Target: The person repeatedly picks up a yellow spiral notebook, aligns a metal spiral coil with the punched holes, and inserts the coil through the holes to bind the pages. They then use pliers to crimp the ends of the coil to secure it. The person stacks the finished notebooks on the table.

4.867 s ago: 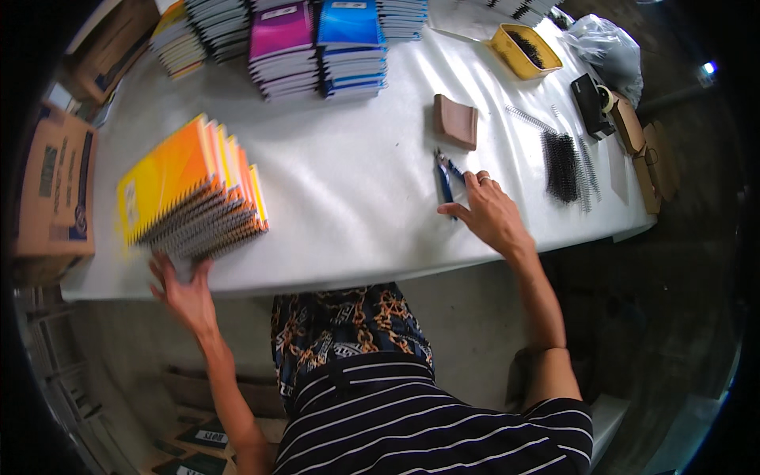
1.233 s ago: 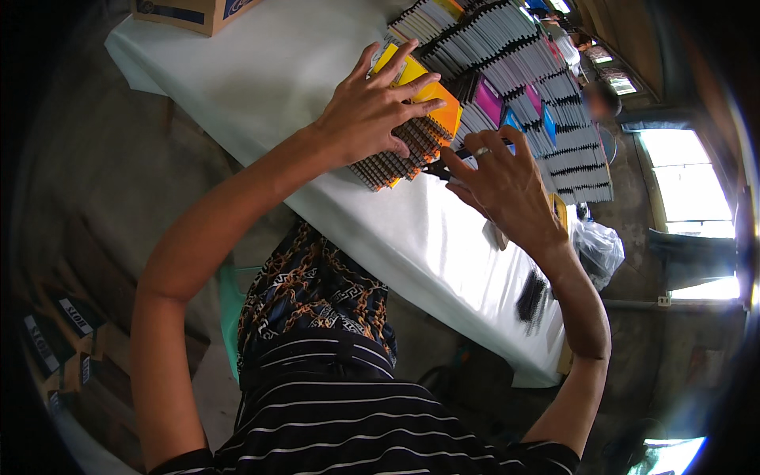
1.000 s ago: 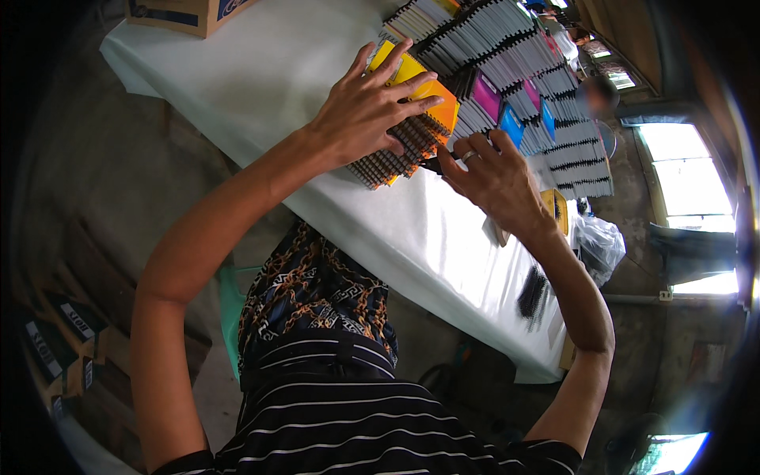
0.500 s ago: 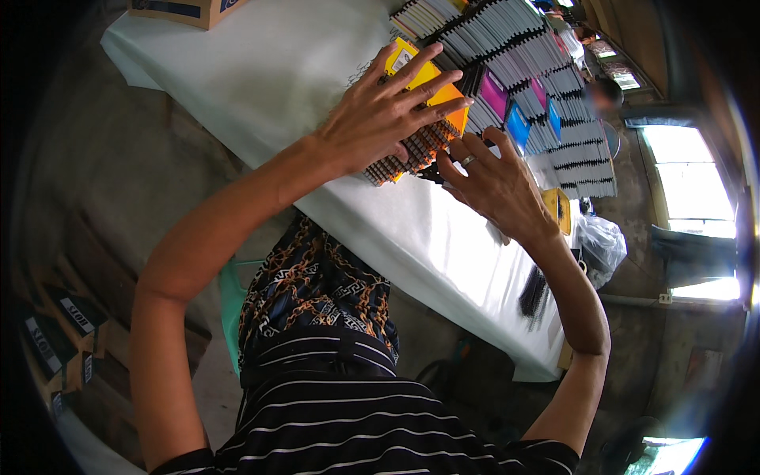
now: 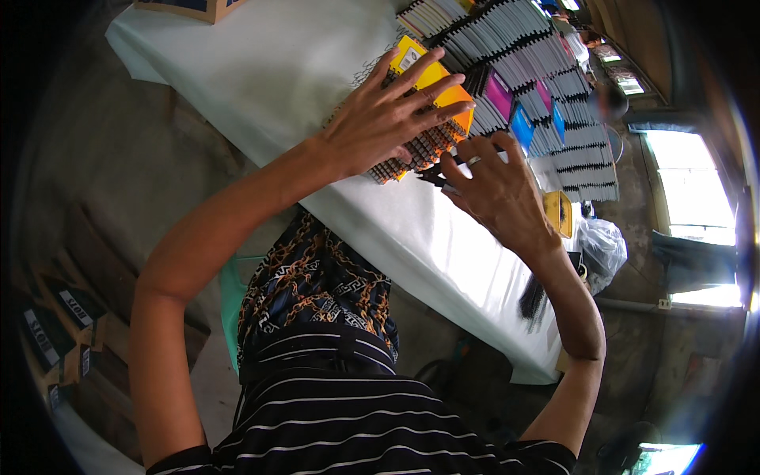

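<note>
A stack of yellow-orange spiral notebooks [image 5: 455, 95] sits on the white-covered table, its bound edges turned toward me. My left hand [image 5: 380, 119] rests on top of the stack with its fingers spread, the thumb down by the coils. At the right end of the coils, my right hand [image 5: 495, 186], with a ring on one finger, grips dark pliers [image 5: 431, 176]. Their tips point left, close to the coils; I cannot tell whether they touch. My right palm and fingers hide most of the handles.
Tall stacks of black-bound notebooks [image 5: 507, 39] fill the far right of the table [image 5: 237, 79]. Beyond my right wrist stand a yellow container [image 5: 557, 212] and a clear plastic bag [image 5: 602, 249]. Loose black coils [image 5: 532, 297] lie near the right edge. Cardboard boxes [image 5: 71, 309] stand at lower left.
My right hand and the pliers have shifted slightly, and more of the pliers shows. My left hand stays spread on the stack. The whole view has shifted a little.
</note>
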A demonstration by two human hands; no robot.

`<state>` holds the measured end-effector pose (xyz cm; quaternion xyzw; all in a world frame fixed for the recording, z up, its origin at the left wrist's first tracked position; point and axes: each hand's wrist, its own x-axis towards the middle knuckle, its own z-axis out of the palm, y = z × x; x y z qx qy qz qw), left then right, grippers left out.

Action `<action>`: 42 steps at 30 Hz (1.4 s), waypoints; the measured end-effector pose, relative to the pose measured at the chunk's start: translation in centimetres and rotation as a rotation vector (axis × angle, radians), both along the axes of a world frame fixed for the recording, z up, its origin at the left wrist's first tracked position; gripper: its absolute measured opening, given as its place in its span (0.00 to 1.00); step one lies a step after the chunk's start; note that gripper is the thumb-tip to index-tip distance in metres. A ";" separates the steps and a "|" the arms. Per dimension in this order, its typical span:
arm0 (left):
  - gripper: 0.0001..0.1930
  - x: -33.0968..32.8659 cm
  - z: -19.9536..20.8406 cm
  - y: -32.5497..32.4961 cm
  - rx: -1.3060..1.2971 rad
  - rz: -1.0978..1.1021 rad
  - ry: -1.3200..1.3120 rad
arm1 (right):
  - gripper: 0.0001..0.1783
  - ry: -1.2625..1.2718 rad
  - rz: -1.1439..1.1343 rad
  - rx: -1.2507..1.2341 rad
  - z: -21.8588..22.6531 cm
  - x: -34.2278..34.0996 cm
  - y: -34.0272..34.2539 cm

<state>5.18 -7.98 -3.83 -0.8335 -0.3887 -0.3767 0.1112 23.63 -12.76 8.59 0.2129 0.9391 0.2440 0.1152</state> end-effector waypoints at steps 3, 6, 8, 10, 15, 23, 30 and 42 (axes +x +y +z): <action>0.59 0.2 -0.2 0.1 -0.002 -0.001 0.000 | 0.13 -0.036 0.089 0.030 -1.0 0.9 0.7; 0.59 0.3 -0.3 0.2 -0.006 -0.016 0.018 | 0.11 -0.084 0.069 0.073 -1.4 1.3 0.8; 0.59 0.3 -0.3 0.1 -0.025 -0.029 0.020 | 0.10 -0.090 -0.004 0.023 -1.7 1.0 -0.1; 0.59 0.3 -0.2 0.1 -0.037 -0.032 0.012 | 0.11 -0.317 -0.363 -0.116 -2.3 -1.0 -1.1; 0.59 -0.1 -0.4 -0.2 -0.012 -0.028 -0.015 | 0.11 -0.185 -0.344 0.039 -2.0 -1.4 -1.6; 0.59 -0.6 -1.7 -0.6 -0.043 -0.011 -0.072 | 0.13 -0.025 0.096 0.049 -2.5 0.1 0.6; 0.59 -0.4 -1.8 -0.4 -0.045 -0.021 -0.086 | 0.13 -0.381 -0.361 -0.007 -3.9 -2.5 -1.4; 0.57 -0.7 -3.0 -1.0 -0.020 0.000 -0.130 | 0.15 -0.054 0.102 0.020 -3.6 -0.3 1.3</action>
